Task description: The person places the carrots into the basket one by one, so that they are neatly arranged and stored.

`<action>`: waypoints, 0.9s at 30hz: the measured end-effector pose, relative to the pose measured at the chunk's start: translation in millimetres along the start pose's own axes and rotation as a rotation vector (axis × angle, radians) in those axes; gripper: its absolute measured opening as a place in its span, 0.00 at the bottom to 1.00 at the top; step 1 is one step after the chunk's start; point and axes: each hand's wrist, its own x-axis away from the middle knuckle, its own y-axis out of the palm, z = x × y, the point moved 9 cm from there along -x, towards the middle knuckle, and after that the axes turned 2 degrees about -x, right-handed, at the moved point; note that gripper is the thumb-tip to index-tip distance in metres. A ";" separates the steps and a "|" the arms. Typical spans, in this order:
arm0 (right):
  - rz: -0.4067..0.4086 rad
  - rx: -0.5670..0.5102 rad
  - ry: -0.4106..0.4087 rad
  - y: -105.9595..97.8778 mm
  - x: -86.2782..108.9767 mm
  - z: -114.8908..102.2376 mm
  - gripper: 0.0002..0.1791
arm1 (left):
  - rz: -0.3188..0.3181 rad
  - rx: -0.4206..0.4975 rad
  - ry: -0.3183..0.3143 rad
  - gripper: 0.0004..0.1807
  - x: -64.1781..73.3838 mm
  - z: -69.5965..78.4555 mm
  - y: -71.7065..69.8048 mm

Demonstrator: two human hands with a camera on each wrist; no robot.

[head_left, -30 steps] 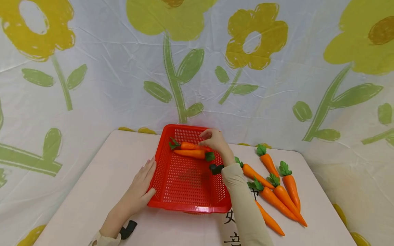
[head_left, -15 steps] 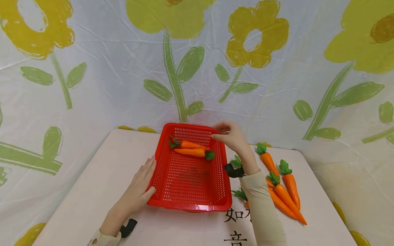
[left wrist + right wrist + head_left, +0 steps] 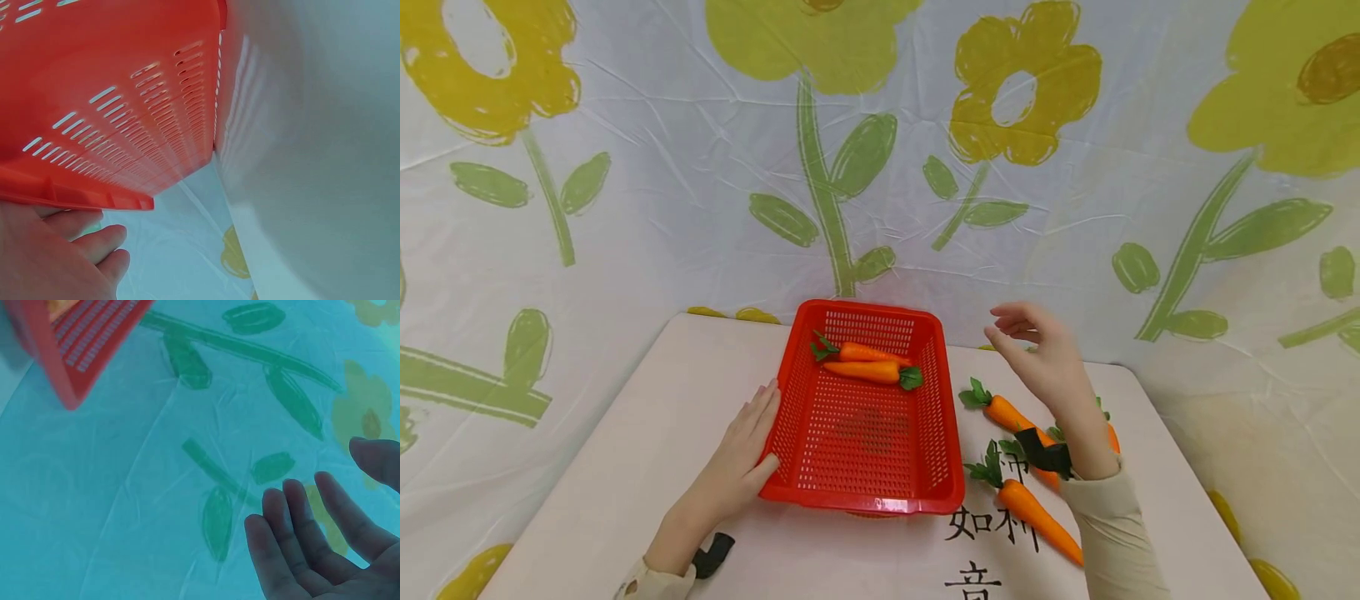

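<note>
A red perforated plastic basket (image 3: 880, 504) stands on the table, with two orange carrots lying in its far half; one is the nearer carrot (image 3: 861, 371). My left hand (image 3: 737, 454) rests along the basket's left rim, fingers straight, and the left wrist view has its fingers (image 3: 94, 244) at the rim's edge. My right hand (image 3: 1041, 354) hangs in the air right of the basket, over the loose carrots, fingers loosely bent and holding nothing. Below it lie several carrots with green leaves, among them a front carrot (image 3: 1037, 521); the hand and sleeve hide others.
A pale table (image 3: 647, 417) with black printed characters (image 3: 973, 579) bears everything. Behind it hangs a white cloth (image 3: 685, 208) with yellow flowers, close to the basket's far edge. Each wrist wears a black strap, such as the right strap (image 3: 1043, 452).
My right hand has moved out of the basket, over its right rim and rightward above the loose carrots. The left hand, basket and the two carrots inside it have stayed put.
</note>
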 end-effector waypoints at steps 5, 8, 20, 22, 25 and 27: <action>0.053 0.039 -0.061 -23.8 19.3 3.1 0.12 | 0.006 -0.002 0.007 0.44 -0.1 -1.4 0.7; 0.066 0.059 -0.101 -35.1 32.0 7.0 0.13 | 0.015 -0.002 0.018 0.44 0.1 -1.0 0.3; -0.024 0.138 -0.081 -58.3 85.6 52.2 0.19 | 0.000 -0.001 -0.002 0.45 -0.1 -2.2 0.4; -0.038 0.140 -0.053 -57.6 95.4 63.9 0.19 | -0.001 -0.002 -0.003 0.45 -0.1 -2.3 0.6; -0.056 0.151 -0.034 -53.8 111.0 81.2 0.20 | -0.002 -0.004 -0.001 0.45 0.0 -2.1 1.0; -0.068 0.147 -0.020 -49.6 121.2 92.1 0.21 | -0.004 0.002 -0.003 0.45 0.0 -1.7 0.8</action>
